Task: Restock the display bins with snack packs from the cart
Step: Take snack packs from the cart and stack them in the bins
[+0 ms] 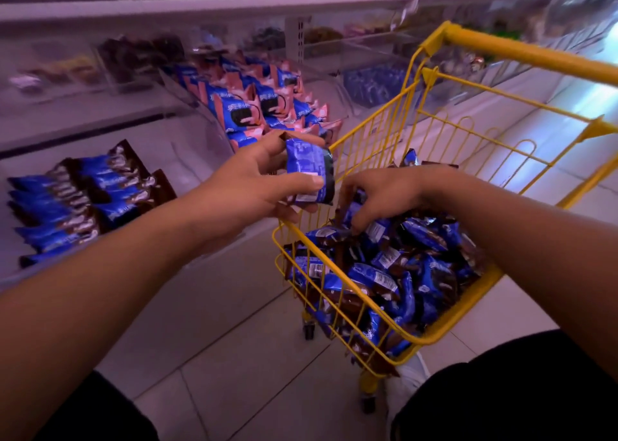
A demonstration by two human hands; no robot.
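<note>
Glossy plastic snack packs (378, 275); yellow painted metal-wire cart (434, 338); clear plastic bins (214, 123).

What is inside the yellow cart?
The cart holds a heap of blue and brown snack packs, with the right hand reaching into it. The heap hides the cart's floor.

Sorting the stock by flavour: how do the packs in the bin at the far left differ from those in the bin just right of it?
The far-left bin's packs are blue with dark brown ends; the neighbouring bin's packs are blue with pink. The left ones lie flat in overlapping rows, while the pink ones stand propped up in a fuller heap. The left bin shows bare floor; the pink bin does not. Both are small, blue-fronted snack wrappers.
</note>
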